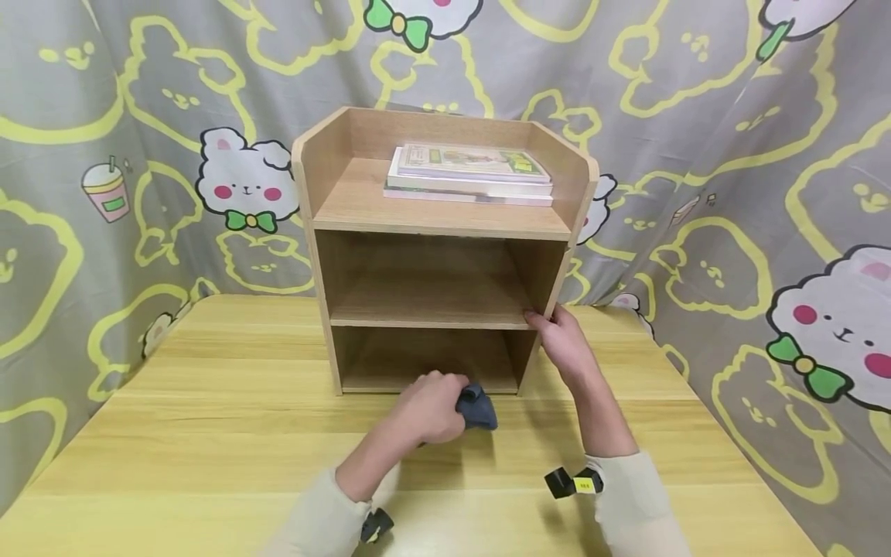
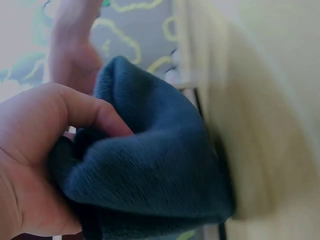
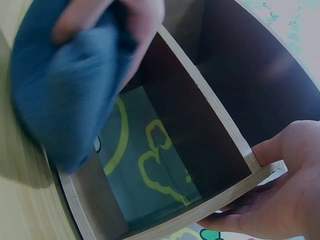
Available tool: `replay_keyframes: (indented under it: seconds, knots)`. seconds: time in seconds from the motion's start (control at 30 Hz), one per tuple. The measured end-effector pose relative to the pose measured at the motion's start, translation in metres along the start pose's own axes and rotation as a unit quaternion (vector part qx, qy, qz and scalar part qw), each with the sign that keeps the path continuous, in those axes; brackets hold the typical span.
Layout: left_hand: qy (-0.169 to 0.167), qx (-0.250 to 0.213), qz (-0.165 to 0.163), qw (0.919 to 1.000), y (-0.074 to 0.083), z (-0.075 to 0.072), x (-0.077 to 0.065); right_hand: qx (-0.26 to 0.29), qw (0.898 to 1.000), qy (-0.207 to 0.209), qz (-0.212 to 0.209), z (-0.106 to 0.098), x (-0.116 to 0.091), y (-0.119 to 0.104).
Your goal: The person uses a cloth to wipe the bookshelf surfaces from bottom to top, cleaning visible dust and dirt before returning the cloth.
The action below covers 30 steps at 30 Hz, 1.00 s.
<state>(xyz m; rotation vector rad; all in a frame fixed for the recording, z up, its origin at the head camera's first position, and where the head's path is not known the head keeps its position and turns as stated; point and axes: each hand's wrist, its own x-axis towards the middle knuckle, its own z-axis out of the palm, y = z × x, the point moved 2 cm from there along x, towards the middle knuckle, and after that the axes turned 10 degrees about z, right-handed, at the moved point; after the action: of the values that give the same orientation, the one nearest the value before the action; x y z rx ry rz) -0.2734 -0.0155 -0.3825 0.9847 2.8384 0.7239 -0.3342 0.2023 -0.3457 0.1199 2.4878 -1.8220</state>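
A small wooden shelf unit (image 1: 445,321) stands upright on the table, with two open compartments below its railed top. My left hand (image 1: 428,406) grips a bunched dark blue cloth (image 1: 477,408) in front of the bottom compartment. Up close in the left wrist view, the fingers press into the folds of the cloth (image 2: 150,170). My right hand (image 1: 567,344) holds the shelf's right side panel, its thumb on the front edge by the middle board and its other fingers around the outer face, as the right wrist view shows with the hand (image 3: 280,185).
Several books (image 1: 469,174) lie stacked on the shelf's top. The wood-grain table (image 1: 209,433) spreads out on both sides of the unit. Behind it hangs a grey curtain (image 1: 174,116) with cartoon prints. Small black cameras (image 1: 574,483) sit at the wrists.
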Motion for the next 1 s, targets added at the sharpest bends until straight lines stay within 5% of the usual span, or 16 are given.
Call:
replay_keyframes:
  seconds: [0.3, 0.6, 0.83, 1.0]
  knots:
    - [0.085, -0.048, 0.02, 0.995, -0.009, -0.059, -0.011, 0.004, 1.0, 0.003, -0.007, -0.003, -0.001, 0.002]
    - [0.182, -0.079, 0.055, 0.9786, -0.034, -0.133, -0.059, 0.008, 1.0, 0.004, -0.009, -0.004, -0.003, 0.0]
    - [0.283, -0.088, 0.071, 0.9524, -0.057, -0.175, -0.111, 0.007, 1.0, 0.001, -0.005, -0.002, -0.001, 0.001]
    - [0.348, -0.108, 0.049, 0.93, -0.085, -0.19, -0.144, 0.003, 1.0, -0.004, -0.006, 0.0, 0.001, 0.002]
